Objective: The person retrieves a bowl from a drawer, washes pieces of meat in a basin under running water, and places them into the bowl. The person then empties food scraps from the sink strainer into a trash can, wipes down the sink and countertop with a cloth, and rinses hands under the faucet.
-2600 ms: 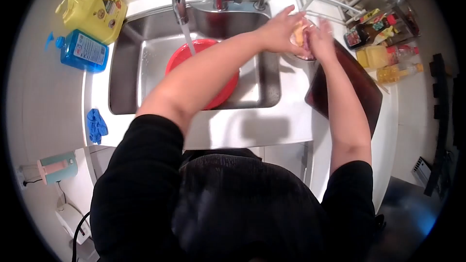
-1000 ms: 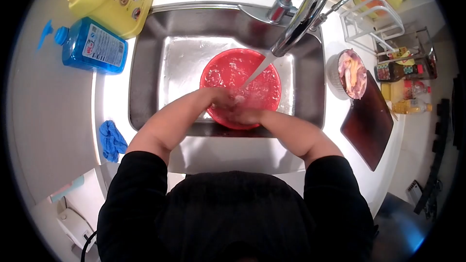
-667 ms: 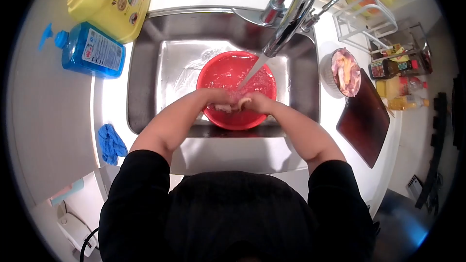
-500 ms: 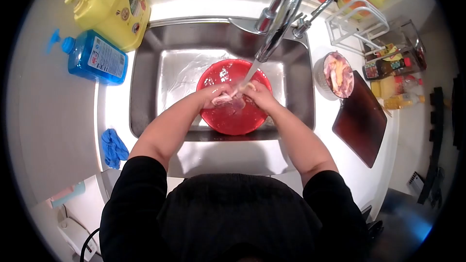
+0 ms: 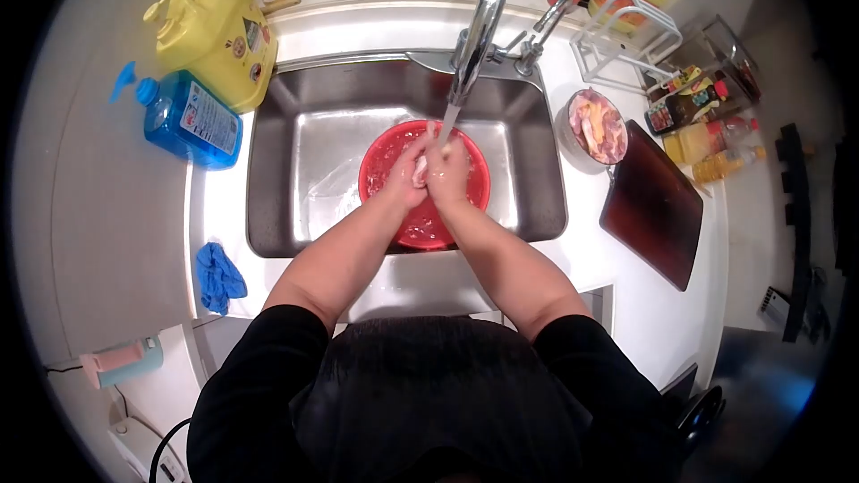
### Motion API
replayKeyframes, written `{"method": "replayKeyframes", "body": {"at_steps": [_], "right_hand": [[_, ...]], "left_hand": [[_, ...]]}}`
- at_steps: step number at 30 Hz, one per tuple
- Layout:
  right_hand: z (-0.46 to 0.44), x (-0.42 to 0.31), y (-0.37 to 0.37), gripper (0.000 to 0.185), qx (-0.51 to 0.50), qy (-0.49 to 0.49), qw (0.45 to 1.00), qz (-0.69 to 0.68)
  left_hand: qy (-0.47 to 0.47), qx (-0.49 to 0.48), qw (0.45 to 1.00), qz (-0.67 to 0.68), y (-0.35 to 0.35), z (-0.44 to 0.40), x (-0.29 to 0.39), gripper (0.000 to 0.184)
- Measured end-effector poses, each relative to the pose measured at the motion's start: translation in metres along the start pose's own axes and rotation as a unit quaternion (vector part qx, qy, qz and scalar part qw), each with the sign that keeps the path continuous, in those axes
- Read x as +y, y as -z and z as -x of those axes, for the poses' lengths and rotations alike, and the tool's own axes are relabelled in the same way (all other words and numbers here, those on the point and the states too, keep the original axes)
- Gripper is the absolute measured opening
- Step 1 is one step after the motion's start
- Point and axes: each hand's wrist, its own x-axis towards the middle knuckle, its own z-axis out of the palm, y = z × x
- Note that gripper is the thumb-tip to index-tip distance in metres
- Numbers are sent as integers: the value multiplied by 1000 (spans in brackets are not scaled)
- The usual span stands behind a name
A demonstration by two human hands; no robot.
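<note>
Both hands are together over a red basin [image 5: 379,150] in the sink, in the stream from the faucet [image 5: 483,31]. A pale pink piece of raw meat [image 5: 420,173] shows between the palms. My left hand [image 5: 405,175] is closed around its left side. Pressed against the other side is my right hand [image 5: 450,174], its fingers curled and slightly blurred. Most of the meat is hidden by the hands. Water lies in the basin below them.
A bowl of raw meat [image 5: 598,128] stands right of the steel sink [image 5: 295,152], beside a dark cutting board [image 5: 653,206]. At left are a blue pump bottle [image 5: 192,121], a yellow jug [image 5: 219,36] and a blue cloth [image 5: 219,277]. A white rack [image 5: 626,45] stands at back right.
My hands have come closer together, folding around the meat, which was held more spread between them. The camera view has shifted slightly.
</note>
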Motion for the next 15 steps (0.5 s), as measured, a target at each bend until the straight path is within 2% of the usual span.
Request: {"method": "replayKeyframes", "body": {"at_steps": [1, 4, 5, 8, 11, 13, 15], "right_hand": [[9, -6, 2, 30, 12, 19, 995, 98], [11, 16, -8, 37, 91, 174, 941, 276], [12, 9, -7, 31, 77, 170, 943, 274], [3, -9, 9, 33, -91, 122, 968, 202], [6, -9, 6, 36, -40, 149, 976, 152], [2, 0, 8, 43, -84, 143, 967, 192], [-4, 2, 5, 47, -107, 153, 948, 257]], "left_hand": [[8, -20, 1000, 11, 0, 0, -2, 29], [29, -21, 997, 65, -3, 1, -6, 30], [24, -9, 998, 63, -4, 2, -7, 31], [18, -6, 998, 57, -12, 1, -9, 34], [22, -40, 997, 56, -14, -1, -7, 37], [16, -42, 998, 50, -4, -10, -9, 39], [4, -32, 998, 50, -25, 5, -8, 41]]}}
